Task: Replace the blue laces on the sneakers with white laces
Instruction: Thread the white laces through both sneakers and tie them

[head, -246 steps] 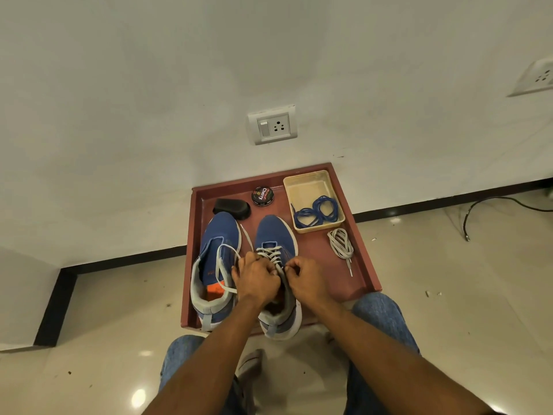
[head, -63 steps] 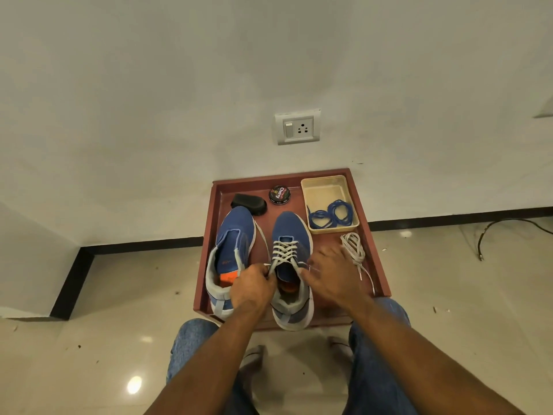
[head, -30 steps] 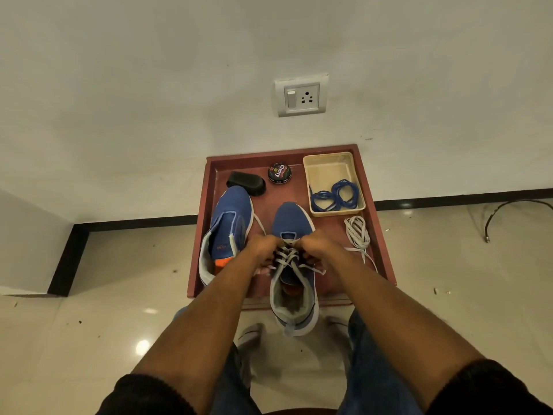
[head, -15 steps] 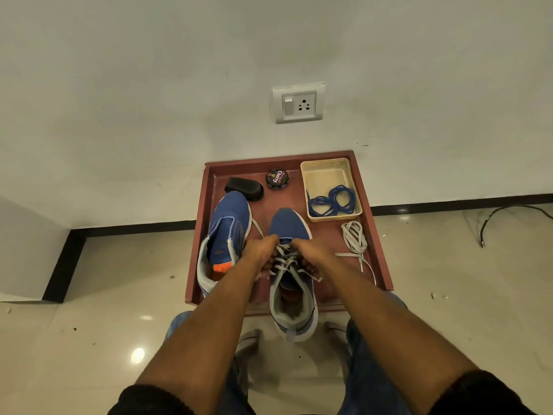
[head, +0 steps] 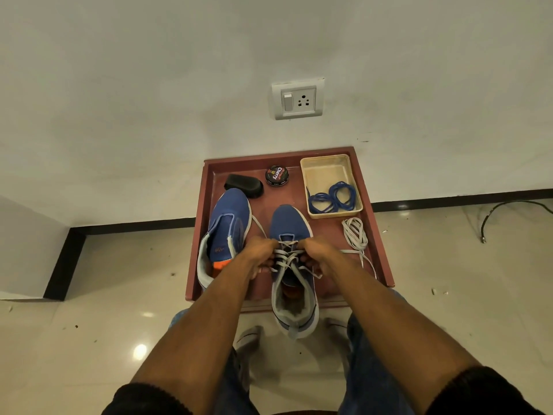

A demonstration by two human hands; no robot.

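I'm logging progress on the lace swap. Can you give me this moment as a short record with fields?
surface: red-brown wooden tray on the floor
right shoe: blue sneaker, white lace threaded
left shoe: blue sneaker, unlaced
left hand: pinching the lace
right hand: pinching the lace
removed laces: blue coils in beige plastic tub
spare lace: white bundle on tray

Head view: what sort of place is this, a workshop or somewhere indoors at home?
Probably a room in a home, worked on at floor level: glossy tiled floor, a plain white wall with a switch socket, and a shoe-care tray holding a polish tin.
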